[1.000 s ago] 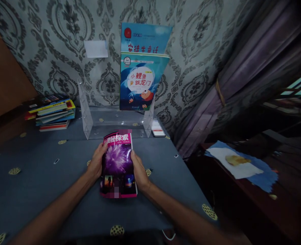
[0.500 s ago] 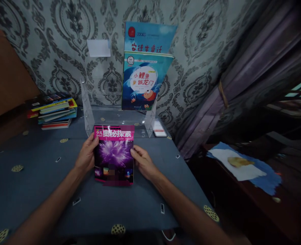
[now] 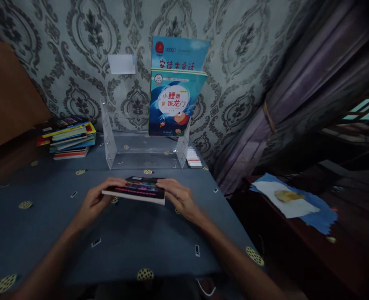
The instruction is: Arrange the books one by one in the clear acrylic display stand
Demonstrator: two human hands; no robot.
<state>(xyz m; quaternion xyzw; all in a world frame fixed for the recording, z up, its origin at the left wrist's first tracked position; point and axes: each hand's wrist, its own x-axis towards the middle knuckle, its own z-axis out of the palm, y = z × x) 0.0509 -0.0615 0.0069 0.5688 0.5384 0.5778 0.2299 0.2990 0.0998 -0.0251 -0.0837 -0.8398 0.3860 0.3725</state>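
Note:
A dark book (image 3: 137,189) with pink lettering is held tilted nearly flat above the table, its pale page edge facing me. My left hand (image 3: 98,198) grips its left side, fingers over the top. On the right side, my right hand (image 3: 180,198) holds it the same way. Behind the book stands a clear acrylic rack (image 3: 143,160) with stepped sides. Two blue books rest in its upper right part: a front one (image 3: 173,104) with an orange fish and a taller one (image 3: 180,52) behind.
A stack of books (image 3: 70,139) lies at the table's back left. White cards (image 3: 193,158) sit right of the rack. A white label (image 3: 122,64) is near the patterned wall. On the right, a dark red surface bears a blue and white cloth (image 3: 297,202).
The book has tipped from facing me upright to nearly flat, so its purple cover picture no longer shows. Both hands have turned with it, still gripping its sides. The view has shifted slightly.

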